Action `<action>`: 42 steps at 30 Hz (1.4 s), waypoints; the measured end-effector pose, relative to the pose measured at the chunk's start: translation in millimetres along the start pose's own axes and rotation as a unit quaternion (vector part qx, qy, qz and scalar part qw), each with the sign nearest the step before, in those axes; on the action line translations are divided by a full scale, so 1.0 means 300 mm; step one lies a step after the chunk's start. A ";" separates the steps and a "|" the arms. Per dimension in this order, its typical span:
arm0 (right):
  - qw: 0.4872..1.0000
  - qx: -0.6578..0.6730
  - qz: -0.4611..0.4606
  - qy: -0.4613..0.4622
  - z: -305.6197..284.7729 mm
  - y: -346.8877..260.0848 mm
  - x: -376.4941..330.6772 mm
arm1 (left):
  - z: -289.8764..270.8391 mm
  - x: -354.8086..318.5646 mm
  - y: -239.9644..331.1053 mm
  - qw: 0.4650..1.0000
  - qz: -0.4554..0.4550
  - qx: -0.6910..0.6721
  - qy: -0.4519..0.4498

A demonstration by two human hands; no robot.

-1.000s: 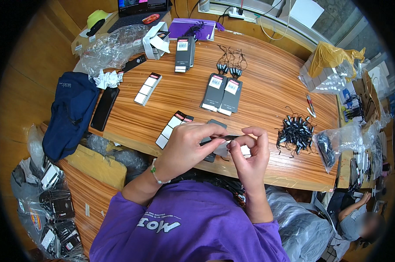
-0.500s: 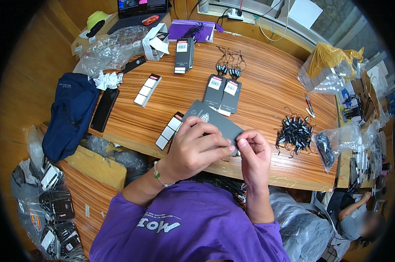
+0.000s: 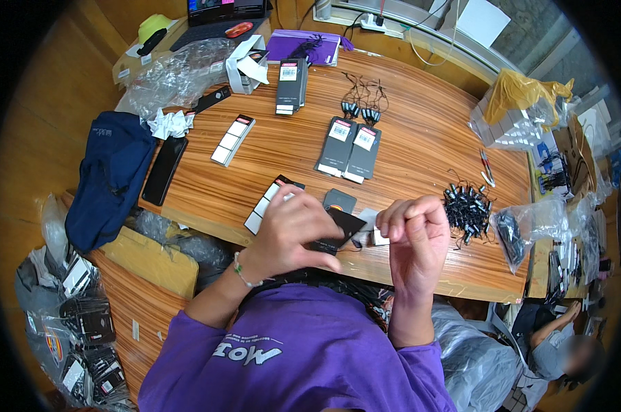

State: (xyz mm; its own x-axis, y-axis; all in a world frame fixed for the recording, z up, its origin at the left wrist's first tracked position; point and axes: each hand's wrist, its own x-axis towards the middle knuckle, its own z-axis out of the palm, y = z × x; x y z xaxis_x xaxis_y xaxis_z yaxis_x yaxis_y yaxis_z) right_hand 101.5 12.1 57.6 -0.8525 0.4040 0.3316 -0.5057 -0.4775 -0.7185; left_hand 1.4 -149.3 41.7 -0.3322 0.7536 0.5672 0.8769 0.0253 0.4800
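My left hand (image 3: 290, 232), blurred by motion, has a dark hang tag (image 3: 349, 224) at its fingers. The tag is tilted, its face now nearly black, and the thumb is spread away below it. Just beyond lies a grey tag (image 3: 340, 198) with a round logo, partly covered. My right hand (image 3: 418, 230) is raised to the right, fingertips pinched together; whatever they hold, if anything, is too small to make out. Small white pieces (image 3: 380, 237) show on the table between the hands. Behind my left hand is a white-panelled label strip (image 3: 261, 209).
Two tag stacks with black cords (image 3: 347, 147) lie mid-table, another stack (image 3: 290, 86) behind. A heap of black cords (image 3: 467, 211) and red-handled snips (image 3: 487, 167) lie right. A phone (image 3: 165, 172) and blue bag (image 3: 111, 182) lie left. Another person (image 3: 554, 347) is at lower right.
My hands have drawn apart, the right one moving right, off the tag. The tag has turned from its grey logo side to a darker face at my left hand. A grey tag beneath is uncovered.
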 end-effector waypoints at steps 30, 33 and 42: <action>0.960 -0.248 0.128 0.004 0.037 0.038 -0.005 | -0.052 0.041 0.052 0.935 -0.258 -0.234 0.063; 0.963 -0.238 0.125 0.014 0.032 0.030 -0.007 | -0.052 0.062 0.062 0.954 -0.220 -0.197 0.050; 0.963 -0.240 0.114 0.034 0.020 0.018 -0.009 | -0.032 0.074 0.059 0.968 -0.172 -0.180 0.035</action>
State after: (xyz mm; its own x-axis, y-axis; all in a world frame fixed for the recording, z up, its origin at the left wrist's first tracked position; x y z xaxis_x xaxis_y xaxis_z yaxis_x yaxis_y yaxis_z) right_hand 100.3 3.7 56.6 -0.9156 0.3886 0.1028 -0.1729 -0.1497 -0.9735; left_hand 6.2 -138.5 69.3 -0.6173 0.6941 0.3704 0.5364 0.0270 0.8435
